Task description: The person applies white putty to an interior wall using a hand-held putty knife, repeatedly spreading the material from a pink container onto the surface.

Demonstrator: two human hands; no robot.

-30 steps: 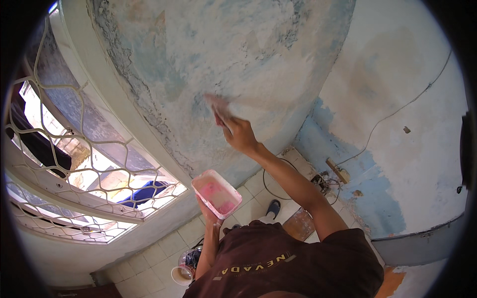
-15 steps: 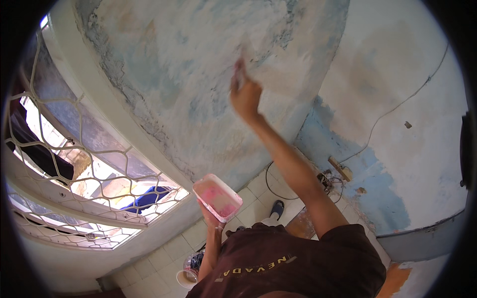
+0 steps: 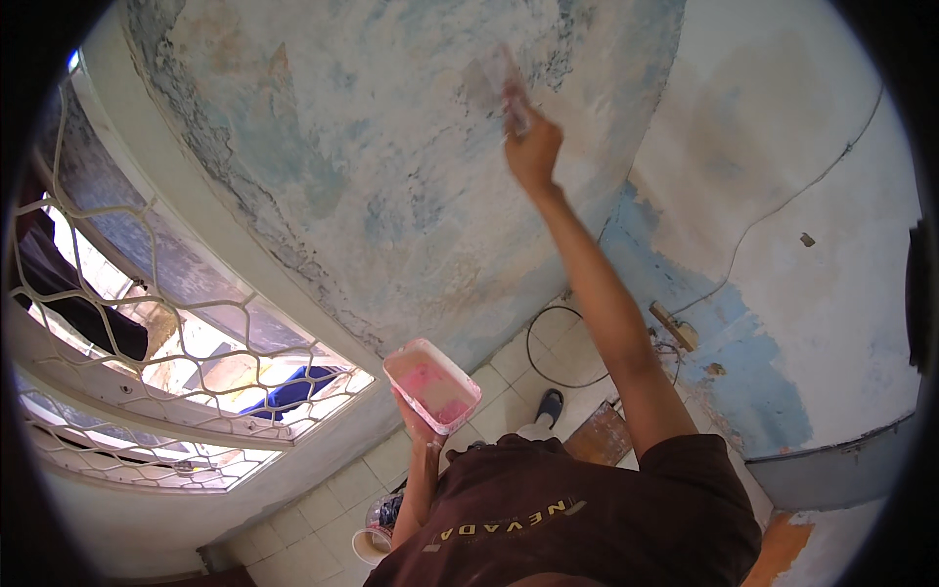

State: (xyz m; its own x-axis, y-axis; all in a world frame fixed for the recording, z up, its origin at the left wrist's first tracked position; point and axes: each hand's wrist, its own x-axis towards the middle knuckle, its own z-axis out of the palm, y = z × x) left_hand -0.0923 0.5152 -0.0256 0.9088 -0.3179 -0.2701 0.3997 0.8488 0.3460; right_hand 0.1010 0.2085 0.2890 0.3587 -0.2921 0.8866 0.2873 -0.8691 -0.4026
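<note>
My right hand is raised against the patchy white and pale-blue wall, closed around the handle of a putty knife. The blade is blurred by motion and appears to lie against the wall surface. Lower down, my left hand grips a white rectangular plastic tub from below and the side. Pink and whitish smears coat the tub's inside, and it is tilted with its mouth facing up. Part of the left hand is hidden behind the tub.
A window with a white metal grille is at the left. A black cable loops on the tiled floor near the wall corner. A whitish bucket stands by my left forearm. A wire runs down the right wall.
My right hand has moved up and to the right along the wall with the putty knife. The left hand and tub have hardly moved.
</note>
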